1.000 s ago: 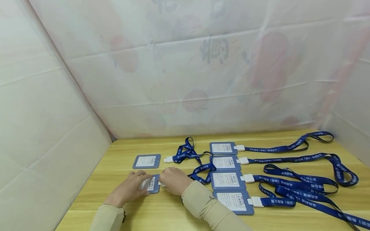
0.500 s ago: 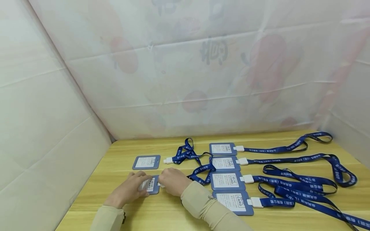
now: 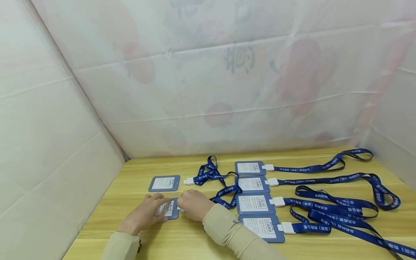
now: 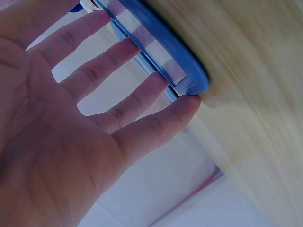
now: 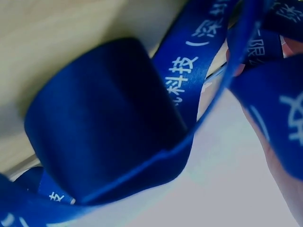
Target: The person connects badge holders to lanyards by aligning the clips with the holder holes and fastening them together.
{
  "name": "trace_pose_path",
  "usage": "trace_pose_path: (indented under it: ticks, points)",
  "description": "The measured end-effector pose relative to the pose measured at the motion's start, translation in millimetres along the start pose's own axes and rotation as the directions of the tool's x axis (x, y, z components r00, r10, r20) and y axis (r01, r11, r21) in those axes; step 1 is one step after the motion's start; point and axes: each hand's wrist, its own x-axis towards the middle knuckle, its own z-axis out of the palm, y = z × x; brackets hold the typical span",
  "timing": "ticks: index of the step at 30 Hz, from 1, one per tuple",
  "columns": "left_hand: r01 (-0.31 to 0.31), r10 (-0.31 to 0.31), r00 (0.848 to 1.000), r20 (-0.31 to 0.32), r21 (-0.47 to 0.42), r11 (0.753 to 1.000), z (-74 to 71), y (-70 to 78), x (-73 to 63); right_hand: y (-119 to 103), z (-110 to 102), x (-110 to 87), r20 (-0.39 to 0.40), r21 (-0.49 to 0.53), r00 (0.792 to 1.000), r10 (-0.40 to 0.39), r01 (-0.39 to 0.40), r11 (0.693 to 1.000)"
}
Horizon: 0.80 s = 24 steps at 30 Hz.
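My left hand (image 3: pixel 143 213) grips a blue ID badge holder (image 3: pixel 172 208) by its left part, thumb on the near edge and fingers across the far side. In the left wrist view, fingertips touch the edge of this badge holder (image 4: pixel 156 47), low over the wood. At the slotted right end, my right hand (image 3: pixel 195 204) pinches a white clip (image 3: pixel 181 209), mostly hidden under its curled fingers; whether the clip sits in the slot I cannot tell. A blue printed lanyard (image 5: pixel 109 118) loops large in the right wrist view, covering much of that hand.
Beyond lies another badge holder (image 3: pixel 164 183) beside a loose lanyard (image 3: pixel 208 176) with a white clip (image 3: pixel 189 181). Right of my forearm, several badge holders (image 3: pixel 253 203) form a column, their lanyards (image 3: pixel 328 206) stretching rightward. White cloth walls (image 3: pixel 195 90) enclose the wooden table (image 3: pixel 130 173).
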Motion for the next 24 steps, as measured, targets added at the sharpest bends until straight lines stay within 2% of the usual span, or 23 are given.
trace_pose_path:
  ticks: [9,24]
  points:
    - [-0.014,0.014,1.000,-0.001,0.008,1.000,0.1,-1.2,0.1,-0.2,-0.2,0.7,-0.002,-0.006,1.000,-0.006,0.006,1.000]
    - [0.000,0.000,1.000,-0.002,-0.005,1.000,0.6,-0.5,0.5,-1.0,-1.7,0.3,0.011,-0.010,1.000,0.002,-0.002,1.000]
